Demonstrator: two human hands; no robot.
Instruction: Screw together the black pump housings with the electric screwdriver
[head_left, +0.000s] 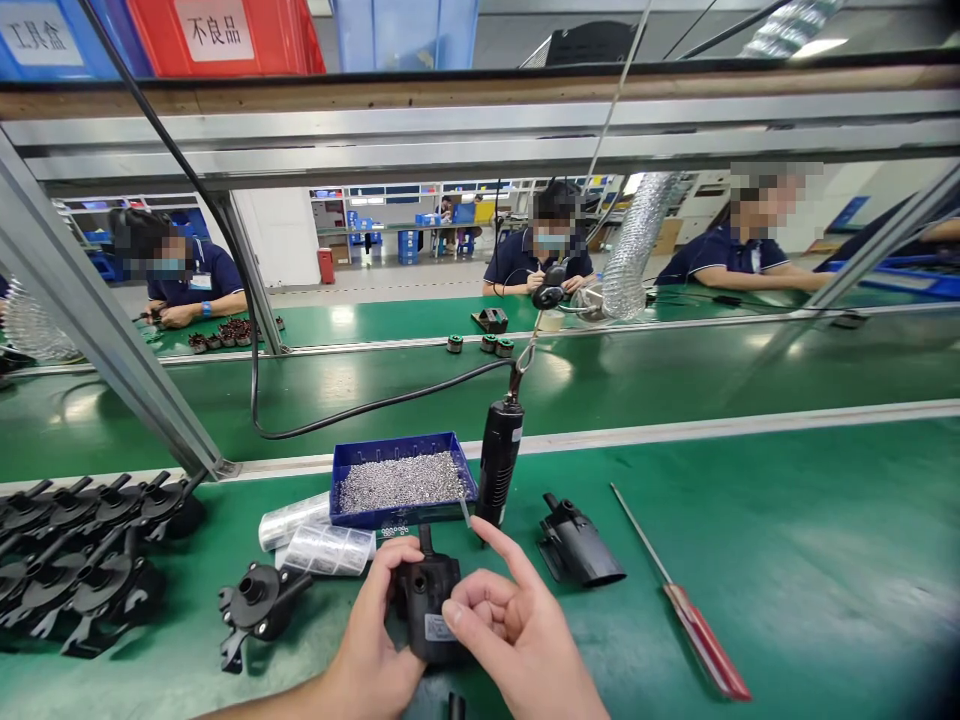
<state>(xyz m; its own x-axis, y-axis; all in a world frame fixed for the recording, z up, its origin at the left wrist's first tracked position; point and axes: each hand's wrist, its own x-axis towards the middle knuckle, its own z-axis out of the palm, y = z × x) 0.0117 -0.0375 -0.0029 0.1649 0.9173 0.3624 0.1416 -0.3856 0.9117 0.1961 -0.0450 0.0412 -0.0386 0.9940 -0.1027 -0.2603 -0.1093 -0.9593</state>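
Observation:
A black plastic housing [431, 600] with a short upright pipe on top and a small silver label is held at the bottom middle. My left hand [382, 640] wraps round its left side, fingers at the top and thumb low down. My right hand [517, 625] is at its right side, the thumb near the label, the index finger stretched up with a small clear strip [466, 512] at its tip. The other right fingers are curled, and whether they grip anything is hidden. Behind the hands, a black electric screwdriver [500, 460] hangs upright beside a blue tray [405, 522] of small metal parts.
Black pump-like parts [97, 590] stand in rows at the left, with a single one [259, 605] nearer. Label rolls [330, 550] lie before the tray. To the right are another black housing [581, 545] and a red-handled screwdriver [705, 640]. People sit across the bench beyond a metal frame.

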